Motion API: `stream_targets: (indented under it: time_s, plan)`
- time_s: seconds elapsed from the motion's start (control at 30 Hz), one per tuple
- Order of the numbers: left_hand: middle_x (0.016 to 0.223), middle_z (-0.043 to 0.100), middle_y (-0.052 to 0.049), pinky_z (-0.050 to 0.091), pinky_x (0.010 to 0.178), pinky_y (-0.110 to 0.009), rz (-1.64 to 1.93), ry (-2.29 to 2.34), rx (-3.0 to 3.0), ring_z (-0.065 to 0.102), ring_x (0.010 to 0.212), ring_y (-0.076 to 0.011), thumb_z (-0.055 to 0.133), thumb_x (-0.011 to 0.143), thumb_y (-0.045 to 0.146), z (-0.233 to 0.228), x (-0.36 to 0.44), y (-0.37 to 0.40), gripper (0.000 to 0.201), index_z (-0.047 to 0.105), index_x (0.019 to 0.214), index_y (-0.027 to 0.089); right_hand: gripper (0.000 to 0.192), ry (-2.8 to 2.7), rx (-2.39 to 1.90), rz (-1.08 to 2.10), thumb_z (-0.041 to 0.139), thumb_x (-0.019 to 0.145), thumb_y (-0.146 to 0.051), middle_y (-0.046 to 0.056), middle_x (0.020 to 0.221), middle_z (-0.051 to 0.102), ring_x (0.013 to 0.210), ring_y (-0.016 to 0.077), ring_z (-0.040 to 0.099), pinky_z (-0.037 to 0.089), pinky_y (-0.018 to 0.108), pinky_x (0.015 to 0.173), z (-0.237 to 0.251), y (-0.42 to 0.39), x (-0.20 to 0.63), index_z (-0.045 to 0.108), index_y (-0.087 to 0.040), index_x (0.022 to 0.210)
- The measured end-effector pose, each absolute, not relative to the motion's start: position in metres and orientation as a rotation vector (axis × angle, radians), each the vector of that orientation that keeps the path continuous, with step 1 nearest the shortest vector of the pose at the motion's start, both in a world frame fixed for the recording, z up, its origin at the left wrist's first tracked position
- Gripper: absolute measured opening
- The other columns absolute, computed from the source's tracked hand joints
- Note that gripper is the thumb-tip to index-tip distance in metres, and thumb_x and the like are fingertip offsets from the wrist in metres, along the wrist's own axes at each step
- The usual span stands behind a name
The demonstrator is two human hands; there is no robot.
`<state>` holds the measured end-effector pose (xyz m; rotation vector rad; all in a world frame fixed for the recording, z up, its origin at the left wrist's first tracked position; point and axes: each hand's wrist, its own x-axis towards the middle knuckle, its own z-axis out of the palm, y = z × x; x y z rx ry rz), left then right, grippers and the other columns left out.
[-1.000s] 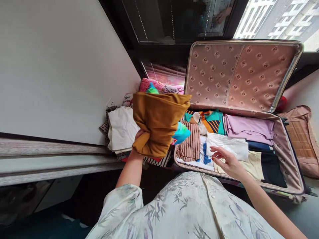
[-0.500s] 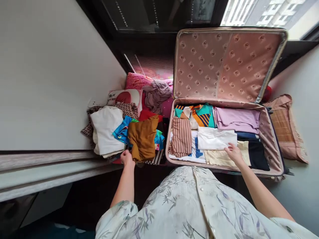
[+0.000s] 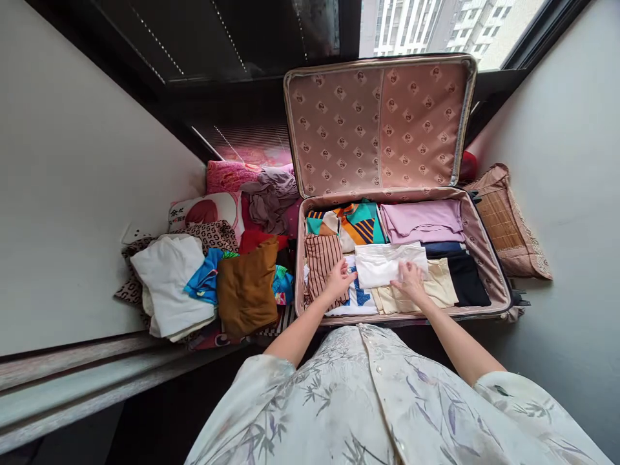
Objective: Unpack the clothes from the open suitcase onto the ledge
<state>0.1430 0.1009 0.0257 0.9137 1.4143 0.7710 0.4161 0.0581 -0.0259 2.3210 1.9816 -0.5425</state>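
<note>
Beside a grey wall, an open pink-lined fabric suitcase (image 3: 477, 242) fills mid-frame; left hand (image 3: 339, 279) and right hand (image 3: 411, 279), fingers spread flat, press a folded white cotton top (image 3: 387, 263); smoothing evenly would keep it tidy.

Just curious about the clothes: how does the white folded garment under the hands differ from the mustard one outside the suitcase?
The white garment lies flat inside the suitcase, both hands touching it; the mustard garment sits bunched on the pile outside, untouched. Both are plain-coloured.
</note>
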Motion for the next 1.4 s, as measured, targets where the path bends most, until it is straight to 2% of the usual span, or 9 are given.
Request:
stream_targets:
  time_s: [0.1, 0.37, 0.5, 0.63, 0.77, 0.9, 1.1, 1.23, 1.4]
  plan:
    - [0.134, 0.065, -0.018, 0.051, 0.105, -0.044, 0.687, 1.495, 1.038, 0.063, 0.126, -0.0302, 0.089, 0.068, 0.017, 0.003, 0.196, 0.116, 0.078, 0.055, 0.138, 0.015, 0.061, 2.105, 2.175, -0.559, 0.066, 0.083, -0.031, 0.018, 0.146, 0.042, 0.123, 0.0347, 0.042, 0.041, 0.043, 0.093, -0.028, 0.051, 0.415, 0.049, -0.021, 0.14]
    - [0.112, 0.067, -0.013, 0.049, 0.099, -0.04, 0.284, 1.914, 1.643, 0.062, 0.113, -0.0303, 0.074, 0.087, 0.027, -0.011, 0.231, 0.118, 0.015, 0.072, 0.099, 0.018, 0.067, 2.212, 2.151, -0.717, 0.068, 0.083, -0.027, 0.018, 0.148, 0.046, 0.13, 0.0334, 0.046, 0.046, 0.042, 0.099, -0.033, 0.043, 0.431, 0.047, -0.021, 0.146]
    - [0.105, 0.065, -0.013, 0.049, 0.096, -0.044, 0.338, 1.851, 1.954, 0.063, 0.102, -0.0293, 0.064, 0.093, 0.022, -0.007, 0.218, 0.098, 0.013, 0.076, 0.093, 0.018, 0.07, 2.302, 2.236, -0.657, 0.063, 0.086, -0.024, 0.022, 0.152, 0.045, 0.133, 0.0352, 0.046, 0.045, 0.046, 0.104, -0.028, 0.054, 0.434, 0.043, -0.016, 0.153]
    - [0.122, 0.066, -0.015, 0.048, 0.099, -0.049, 0.526, 1.47, 2.252, 0.062, 0.111, -0.0319, 0.066, 0.093, 0.028, 0.002, 0.211, 0.076, 0.019, 0.077, 0.107, 0.02, 0.081, 2.465, 2.207, -0.468, 0.064, 0.082, -0.017, 0.02, 0.167, 0.029, 0.146, 0.0393, 0.035, 0.038, 0.055, 0.11, -0.011, 0.081, 0.442, 0.04, -0.021, 0.159]
    - [0.13, 0.067, -0.016, 0.052, 0.099, -0.047, 0.726, 0.897, 2.365, 0.061, 0.122, -0.0293, 0.047, 0.103, 0.031, 0.018, 0.217, 0.06, 0.031, 0.073, 0.118, 0.022, 0.048, 2.689, 1.907, -0.606, 0.061, 0.074, -0.009, 0.015, 0.162, 0.043, 0.153, 0.0391, 0.027, 0.031, 0.059, 0.113, -0.003, 0.109, 0.467, 0.072, -0.022, 0.119]
    - [0.115, 0.072, -0.015, 0.057, 0.094, -0.044, 0.814, 0.709, 2.029, 0.068, 0.111, -0.0265, 0.039, 0.107, 0.04, 0.047, 0.225, 0.06, 0.041, 0.07, 0.124, 0.021, 0.016, 2.804, 1.742, -0.843, 0.06, 0.077, -0.016, 0.011, 0.122, 0.074, 0.134, 0.0334, 0.054, 0.039, 0.053, 0.107, 0.006, 0.119, 0.509, 0.072, -0.022, 0.084]
    - [0.093, 0.072, -0.007, 0.057, 0.082, -0.037, 1.003, 1.25, 1.464, 0.068, 0.086, -0.0237, 0.054, 0.101, 0.048, 0.072, 0.265, 0.126, 0.034, 0.069, 0.107, 0.018, 0.016, 2.825, 1.95, -0.784, 0.06, 0.087, -0.03, 0.009, 0.087, 0.072, 0.091, 0.0263, 0.065, 0.044, 0.045, 0.096, 0.063, 0.161, 0.584, 0.069, -0.021, 0.096]
    - [0.103, 0.074, -0.009, 0.055, 0.092, -0.036, 0.924, 1.574, 1.28, 0.07, 0.097, -0.0234, 0.065, 0.094, 0.033, 0.051, 0.318, 0.21, 0.022, 0.065, 0.11, 0.018, 0.041, 2.615, 2.357, -0.458, 0.059, 0.091, -0.03, 0.017, 0.12, 0.068, 0.118, 0.0316, 0.055, 0.032, 0.052, 0.109, 0.088, 0.213, 0.599, 0.062, -0.016, 0.13]
    - [0.139, 0.061, -0.022, 0.041, 0.115, -0.042, 0.534, 1.962, 1.172, 0.054, 0.138, -0.0336, 0.087, 0.077, 0.028, 0.022, 0.357, 0.279, 0.062, 0.057, 0.128, 0.013, 0.059, 2.412, 2.549, -0.407, 0.059, 0.089, -0.028, 0.02, 0.136, 0.06, 0.122, 0.0321, 0.052, 0.043, 0.047, 0.101, 0.046, 0.207, 0.578, 0.051, -0.014, 0.146]
